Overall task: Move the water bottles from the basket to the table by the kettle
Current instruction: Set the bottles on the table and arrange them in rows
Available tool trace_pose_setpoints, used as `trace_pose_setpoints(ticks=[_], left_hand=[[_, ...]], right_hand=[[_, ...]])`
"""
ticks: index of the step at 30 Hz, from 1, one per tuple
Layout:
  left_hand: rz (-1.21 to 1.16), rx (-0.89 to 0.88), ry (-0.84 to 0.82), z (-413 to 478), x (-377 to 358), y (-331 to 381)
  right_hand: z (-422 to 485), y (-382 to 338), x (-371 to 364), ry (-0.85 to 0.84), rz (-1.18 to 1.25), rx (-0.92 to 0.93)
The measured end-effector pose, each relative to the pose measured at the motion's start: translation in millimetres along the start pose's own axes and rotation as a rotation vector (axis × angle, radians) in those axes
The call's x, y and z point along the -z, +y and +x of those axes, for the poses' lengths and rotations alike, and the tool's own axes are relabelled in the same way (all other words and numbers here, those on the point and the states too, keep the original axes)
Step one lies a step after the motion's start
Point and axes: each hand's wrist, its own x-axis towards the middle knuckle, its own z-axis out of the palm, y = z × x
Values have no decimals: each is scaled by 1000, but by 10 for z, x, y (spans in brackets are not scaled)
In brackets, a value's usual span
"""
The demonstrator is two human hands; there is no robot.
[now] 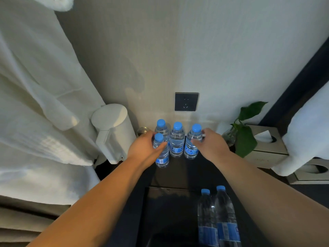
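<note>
On the table (pixel 187 168) beside the kettle (pixel 114 129), the left hand (pixel 147 147) curls round the front bottle (pixel 161 157), the right hand (pixel 211 145) round the end bottle (pixel 191 150). Best to seat both bases flat, then release. Two more bottles (pixel 226 220) stand in the basket (pixel 156 188).

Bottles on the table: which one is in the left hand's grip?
The front-left bottle, alone ahead of the back row of three; the left hand wraps its shoulder. The right hand holds the rightmost bottle.

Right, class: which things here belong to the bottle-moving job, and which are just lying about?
Job: table bottles, basket bottles, basket, table, kettle, left hand, right hand.
Lying about: socket, plant, tissue box, robe.
</note>
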Motion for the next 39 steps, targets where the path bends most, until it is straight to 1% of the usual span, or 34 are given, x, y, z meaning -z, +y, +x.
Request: trace_pose_setpoints(ticks=[5,10,13,16,21,27,35,39], left_hand=[[59,63,-77,-210,-133,-186],[159,160,-198,-439,-340,-375],[212,165,-263,-577,-474,-399],[237,133,-297,-702,-611,-361],[222,72,-354,-883,-844,-171],[282,-71,-350,-1130,-1192,207],[234,-39,-441,-1344,-1572,613],[177,39,-470,-1296,-1709,737]], right_hand=[[-266,359,-210,-124,-83,-90],[-519,602,-366,-216,-129,-153],[-638,678,-407,-251,-155,-162],[-751,760,-420,-265,-186,-165],[-916,931,-363,-285,-258,-193],[-1137,1176,-257,-305,-302,-242],[-1245,1372,-293,-366,-257,-253],[-1154,1302,-335,-435,-312,-266]])
